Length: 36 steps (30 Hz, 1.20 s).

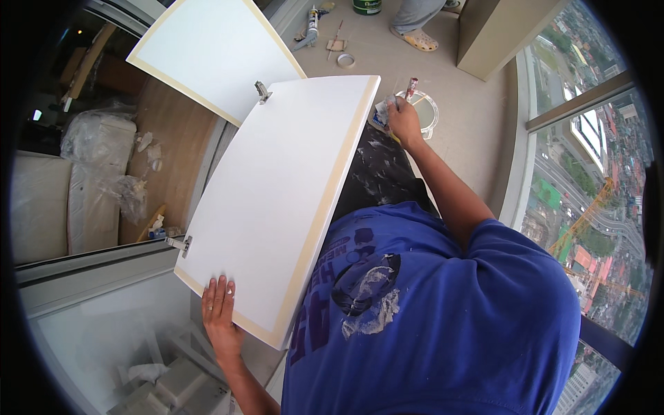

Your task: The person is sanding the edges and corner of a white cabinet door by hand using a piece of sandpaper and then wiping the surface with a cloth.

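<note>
A white cabinet-door-like panel (270, 200) with a cream-tape border leans across my lap, two metal hinges (185, 246) on its left edge. My left hand (219, 304) lies with fingers stretched on the panel's near left corner. Beyond the panel's far right corner, my right hand (403, 121) is closed around a paint-smeared tool with a red handle (411, 88); its working end is hidden. Next to the fingers is a small blue-and-white container (379, 116), only partly visible. Just behind that hand shows the round white rim of a bucket (434, 119).
A second taped white panel (214, 55) lies at the far left. Caulking gun (311, 28), tape roll (346, 61) and green pail (366, 7) rest on the floor. Another person's foot in a clog (418, 39) stands farther back. Windows (588, 173) line the right; plastic-wrapped furniture (100, 152) is left.
</note>
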Tool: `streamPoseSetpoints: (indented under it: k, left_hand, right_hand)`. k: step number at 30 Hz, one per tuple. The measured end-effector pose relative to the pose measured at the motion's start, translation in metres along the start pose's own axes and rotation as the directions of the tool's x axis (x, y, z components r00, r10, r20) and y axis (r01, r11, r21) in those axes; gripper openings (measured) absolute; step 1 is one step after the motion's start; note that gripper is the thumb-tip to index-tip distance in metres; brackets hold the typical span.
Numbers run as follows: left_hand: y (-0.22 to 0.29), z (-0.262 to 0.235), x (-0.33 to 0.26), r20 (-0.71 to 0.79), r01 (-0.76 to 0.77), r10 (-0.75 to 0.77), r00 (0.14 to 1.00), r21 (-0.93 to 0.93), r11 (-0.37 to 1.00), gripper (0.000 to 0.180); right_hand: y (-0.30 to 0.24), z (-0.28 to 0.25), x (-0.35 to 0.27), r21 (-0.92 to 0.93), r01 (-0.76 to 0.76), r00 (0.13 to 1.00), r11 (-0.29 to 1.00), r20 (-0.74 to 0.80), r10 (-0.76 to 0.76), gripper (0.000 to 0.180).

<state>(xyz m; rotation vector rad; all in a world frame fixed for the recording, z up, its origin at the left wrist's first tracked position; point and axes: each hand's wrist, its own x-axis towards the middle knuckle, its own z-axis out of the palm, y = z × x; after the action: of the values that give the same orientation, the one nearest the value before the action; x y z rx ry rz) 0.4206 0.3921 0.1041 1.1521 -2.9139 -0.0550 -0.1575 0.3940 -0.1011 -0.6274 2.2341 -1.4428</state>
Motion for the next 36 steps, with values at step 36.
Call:
streamPoseSetpoints:
  k: [36]
  left_hand:
    - [0.001, -0.019, 0.026, -0.038, 0.118, -0.124, 0.992, -0.13, 0.984, 0.055]
  right_hand:
    - [-0.126, -0.018, -0.057, 0.3, 0.518, 0.252, 0.801, 0.841, -0.478, 0.023]
